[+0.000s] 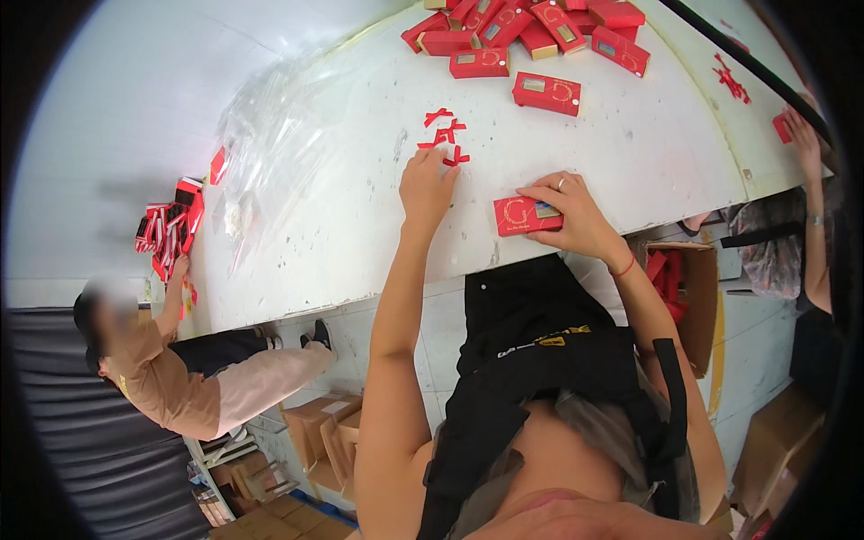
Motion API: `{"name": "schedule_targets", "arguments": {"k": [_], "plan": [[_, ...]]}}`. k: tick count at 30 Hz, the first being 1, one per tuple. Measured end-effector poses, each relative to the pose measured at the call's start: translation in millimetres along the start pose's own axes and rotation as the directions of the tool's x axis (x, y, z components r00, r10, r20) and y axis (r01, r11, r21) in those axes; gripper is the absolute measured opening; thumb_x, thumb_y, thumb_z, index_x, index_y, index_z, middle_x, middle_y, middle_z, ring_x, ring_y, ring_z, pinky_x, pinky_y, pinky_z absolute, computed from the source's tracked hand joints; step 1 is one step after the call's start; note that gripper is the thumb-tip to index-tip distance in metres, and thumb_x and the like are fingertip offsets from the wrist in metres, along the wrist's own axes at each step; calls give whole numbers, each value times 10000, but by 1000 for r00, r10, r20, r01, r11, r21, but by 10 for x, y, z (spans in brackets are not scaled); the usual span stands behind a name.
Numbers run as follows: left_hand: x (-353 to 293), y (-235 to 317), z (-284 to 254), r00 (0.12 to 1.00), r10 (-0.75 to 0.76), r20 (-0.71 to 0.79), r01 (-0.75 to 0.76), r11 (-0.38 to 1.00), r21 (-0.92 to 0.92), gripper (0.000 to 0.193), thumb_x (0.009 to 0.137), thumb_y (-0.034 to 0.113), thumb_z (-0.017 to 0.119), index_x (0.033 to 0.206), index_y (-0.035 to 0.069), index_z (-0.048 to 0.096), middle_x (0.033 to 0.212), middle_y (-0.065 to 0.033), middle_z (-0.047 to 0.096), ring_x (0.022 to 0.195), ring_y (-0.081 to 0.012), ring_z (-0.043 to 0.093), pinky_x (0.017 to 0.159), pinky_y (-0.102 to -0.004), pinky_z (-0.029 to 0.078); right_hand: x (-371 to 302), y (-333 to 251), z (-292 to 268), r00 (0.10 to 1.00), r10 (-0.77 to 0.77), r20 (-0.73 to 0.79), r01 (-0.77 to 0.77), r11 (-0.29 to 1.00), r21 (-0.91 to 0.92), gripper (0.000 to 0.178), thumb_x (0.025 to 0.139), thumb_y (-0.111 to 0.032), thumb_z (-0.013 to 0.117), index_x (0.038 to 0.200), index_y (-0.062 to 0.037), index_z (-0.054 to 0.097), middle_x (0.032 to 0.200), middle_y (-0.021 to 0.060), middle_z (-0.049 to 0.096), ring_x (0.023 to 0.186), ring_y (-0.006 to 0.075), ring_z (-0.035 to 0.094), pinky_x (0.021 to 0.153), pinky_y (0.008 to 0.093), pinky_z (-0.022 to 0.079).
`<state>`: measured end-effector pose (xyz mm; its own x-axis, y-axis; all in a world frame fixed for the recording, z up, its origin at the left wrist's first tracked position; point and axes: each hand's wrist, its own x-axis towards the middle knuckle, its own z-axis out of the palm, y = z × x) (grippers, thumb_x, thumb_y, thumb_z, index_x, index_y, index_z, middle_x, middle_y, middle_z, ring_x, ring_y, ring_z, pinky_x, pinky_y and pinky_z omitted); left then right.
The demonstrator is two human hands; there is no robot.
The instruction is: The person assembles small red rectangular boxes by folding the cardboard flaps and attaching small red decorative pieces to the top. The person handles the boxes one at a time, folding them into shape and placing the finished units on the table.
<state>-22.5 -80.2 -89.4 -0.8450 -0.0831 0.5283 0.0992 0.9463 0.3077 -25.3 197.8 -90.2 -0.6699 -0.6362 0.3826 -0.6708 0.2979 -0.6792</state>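
A white table (346, 225), smooth but scuffed, stretches across my remote feed, bearing red boxes (562, 97) of smooth, gold-printed cardboard and bows (457, 157) of red ribbon. Clear plastic film (270, 135), glossy and crinkled, spreads over the table's left part. Below the table's near edge, I see matt black cloth in the apron (531, 306) and brown cardboard cartons (310, 441).

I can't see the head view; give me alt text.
The right hand grips a red rectangular box at a white table; the left hand is at small red ribbon bows. Beyond lie piled red boxes; a brown-shirted co-worker stands at left.
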Motion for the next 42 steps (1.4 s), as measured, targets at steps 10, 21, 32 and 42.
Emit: {"name": "schedule_targets", "arguments": {"k": [10, 21, 32, 42], "plan": [[-61, 622, -276, 831, -370, 416, 495, 151, -855, 195, 860, 33, 737, 987, 20, 589, 917, -68, 669, 799, -114, 638, 700, -259, 513, 432, -342, 5, 932, 275, -237, -113, 840, 530, 222, 864, -123, 736, 1072, -47, 728, 988, 75, 694, 948, 181, 648, 785, 270, 490], [-516, 1064, -387, 889, -429, 161, 342, 389, -855, 429, 892, -51, 666, 1234, 17, 416, 1000, -149, 688, 905, -161, 671, 778, -283, 558, 593, -419, 130, 943, 315, 107, -294, 638, 712, 212, 886, -91, 710, 1075, -8, 658, 942, 84, 708, 835, 104, 662, 766, 255, 532], [-581, 1049, -303, 767, -575, 283, 343, -5, -939, 108, 969, 61, 627, 1055, -2, 607, 1150, -204, 706, 717, -95, 661, 553, -197, 420, 553, -288, 21, 880, 379, 287, -454, 491, 744, 140, 909, -101, 710, 999, 5, 700, 858, 29, 689, 728, 52, 615, 676, 208, 493], [-676, 918, -154, 793, -533, 294, 509, 315, -801, 63, 883, 45, 716, 937, 22, 693, 619, 63, 526, 532, -2, 384, 492, -196, 288, 657, -68, -82, 943, 269, 196, -326, 864, 382, 193, 800, -208, 767, 795, -21, 721, 848, 75, 624, 880, 194, 561, 805, 357, 455]]}}
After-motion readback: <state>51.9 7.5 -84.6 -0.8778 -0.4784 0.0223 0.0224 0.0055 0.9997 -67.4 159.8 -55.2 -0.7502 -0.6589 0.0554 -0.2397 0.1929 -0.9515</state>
